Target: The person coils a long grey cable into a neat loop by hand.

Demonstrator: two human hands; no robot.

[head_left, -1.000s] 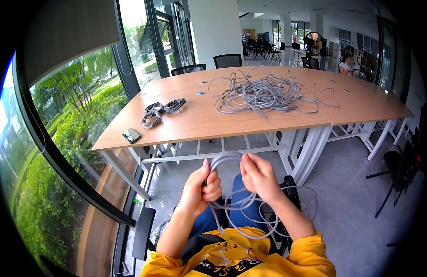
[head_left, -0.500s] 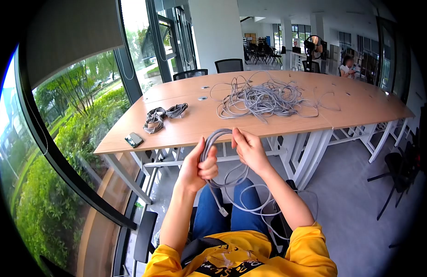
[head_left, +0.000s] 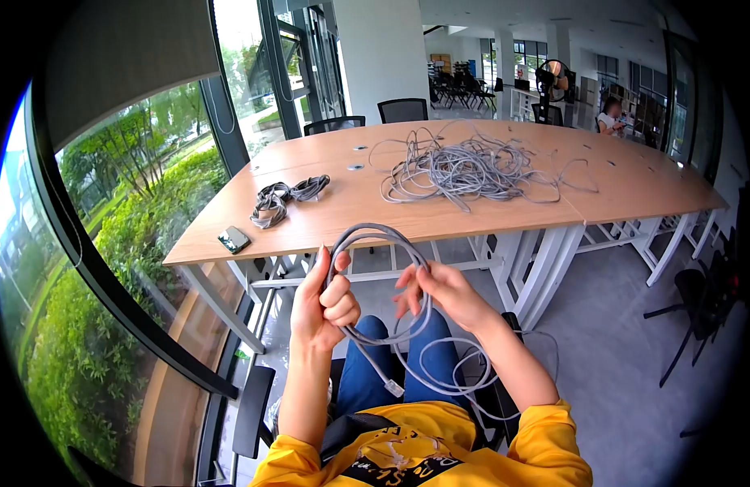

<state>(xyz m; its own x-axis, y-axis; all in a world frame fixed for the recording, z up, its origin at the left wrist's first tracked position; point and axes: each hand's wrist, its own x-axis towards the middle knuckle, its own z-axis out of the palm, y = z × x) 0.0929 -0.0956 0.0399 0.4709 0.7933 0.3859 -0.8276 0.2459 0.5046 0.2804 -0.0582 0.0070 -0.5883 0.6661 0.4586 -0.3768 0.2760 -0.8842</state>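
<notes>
step: looks like looping gray cord (head_left: 379,230) | L hand (head_left: 324,302): fingers curled round it | R hand (head_left: 448,295): fingers part open, touching it (no firm grip) | next: prob. needs R pinch

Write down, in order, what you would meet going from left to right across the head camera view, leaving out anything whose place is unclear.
Bushes outside → phone on the table → left hand gripping the coiled cable → right hand at its other side → seated person in the background.
</notes>
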